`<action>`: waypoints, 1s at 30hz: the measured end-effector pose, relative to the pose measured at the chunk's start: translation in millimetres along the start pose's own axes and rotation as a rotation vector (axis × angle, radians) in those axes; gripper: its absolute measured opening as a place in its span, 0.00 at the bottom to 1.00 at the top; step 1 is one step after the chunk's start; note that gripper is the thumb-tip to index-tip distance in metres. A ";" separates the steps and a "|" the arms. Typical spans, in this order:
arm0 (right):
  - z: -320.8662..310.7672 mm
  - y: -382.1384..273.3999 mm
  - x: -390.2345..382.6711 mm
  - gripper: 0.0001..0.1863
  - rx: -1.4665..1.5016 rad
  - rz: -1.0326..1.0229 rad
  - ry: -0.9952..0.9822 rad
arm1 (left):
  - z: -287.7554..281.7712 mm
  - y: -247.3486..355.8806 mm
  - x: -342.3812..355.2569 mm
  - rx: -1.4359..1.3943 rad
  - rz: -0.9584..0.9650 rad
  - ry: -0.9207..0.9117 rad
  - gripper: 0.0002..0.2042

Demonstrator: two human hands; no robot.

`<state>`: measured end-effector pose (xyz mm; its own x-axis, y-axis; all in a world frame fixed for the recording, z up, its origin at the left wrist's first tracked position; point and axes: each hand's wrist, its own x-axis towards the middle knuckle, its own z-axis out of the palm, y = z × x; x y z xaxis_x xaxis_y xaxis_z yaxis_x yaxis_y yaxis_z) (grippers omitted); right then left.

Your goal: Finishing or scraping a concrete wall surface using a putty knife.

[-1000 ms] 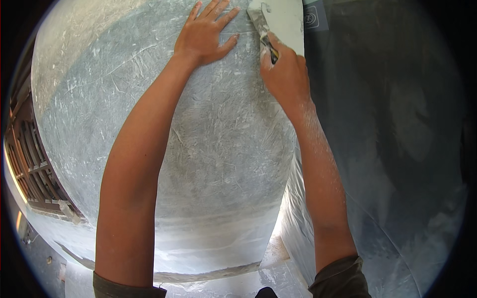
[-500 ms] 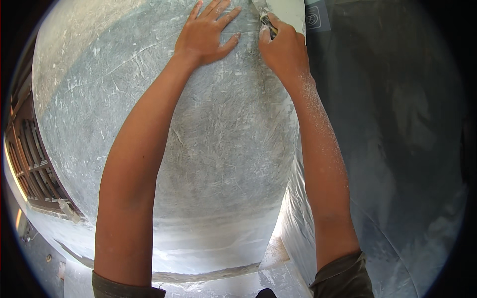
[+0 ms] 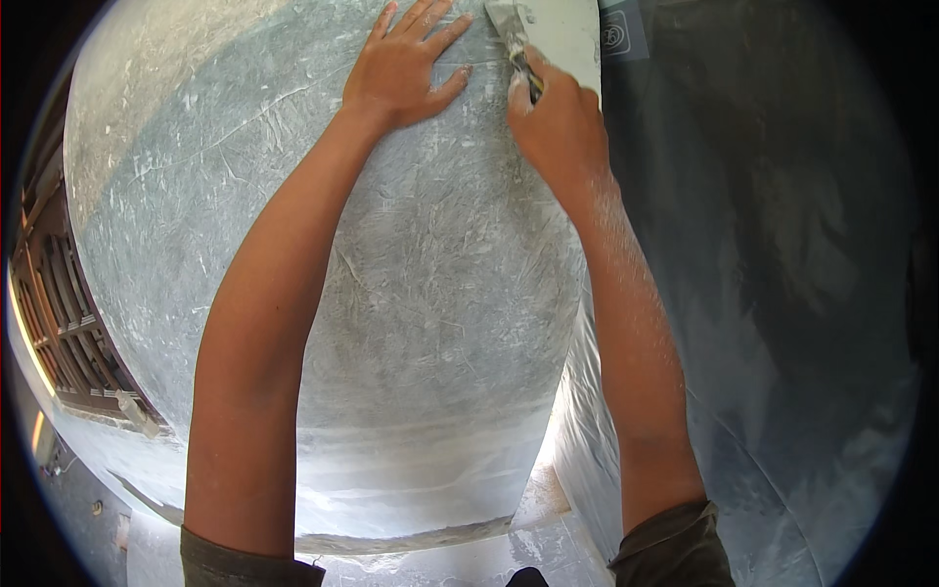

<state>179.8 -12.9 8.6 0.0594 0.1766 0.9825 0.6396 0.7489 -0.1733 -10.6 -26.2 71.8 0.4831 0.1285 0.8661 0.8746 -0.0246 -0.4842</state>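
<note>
My left hand lies flat with spread fingers against a rough grey plastered wall, near the top of the view. To its right, my right hand is closed round the dark handle of a scraper, its flat metal blade pointing up and away. The blade lies over the edge of a pale smooth patch beside the wall's right edge; whether it touches the surface I cannot tell. White dust covers my right forearm and specks my left fingertips.
Dark plastic sheeting hangs along the right side, with a printed label-like square at its top. A brown wooden slatted window or shutter is at the far left. A small clear bottle-like object stands by its sill.
My right hand and the scraper have moved slightly down toward me, so more of the blade shows. My left hand stays in place on the wall.
</note>
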 end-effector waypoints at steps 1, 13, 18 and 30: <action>1.9 -2.4 -13.0 0.24 0.005 -0.001 -0.005 | 0.4 -4.7 -2.7 0.004 -0.004 -0.005 0.31; -9.6 -4.7 -30.1 0.23 -0.091 -0.029 -0.052 | 12.5 -9.8 -3.0 0.033 -0.022 -0.022 0.33; -10.4 -0.6 -12.0 0.23 -0.063 0.042 -0.095 | 15.7 0.0 6.0 0.028 -0.016 -0.013 0.30; -9.0 -1.8 -1.4 0.24 -0.016 -0.031 -0.036 | 7.5 1.5 5.2 -0.010 -0.016 0.025 0.29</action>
<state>185.6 -20.2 8.2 0.0118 0.1766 0.9842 0.6526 0.7444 -0.1413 -7.1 -18.1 74.7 0.4696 0.1042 0.8767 0.8826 -0.0323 -0.4690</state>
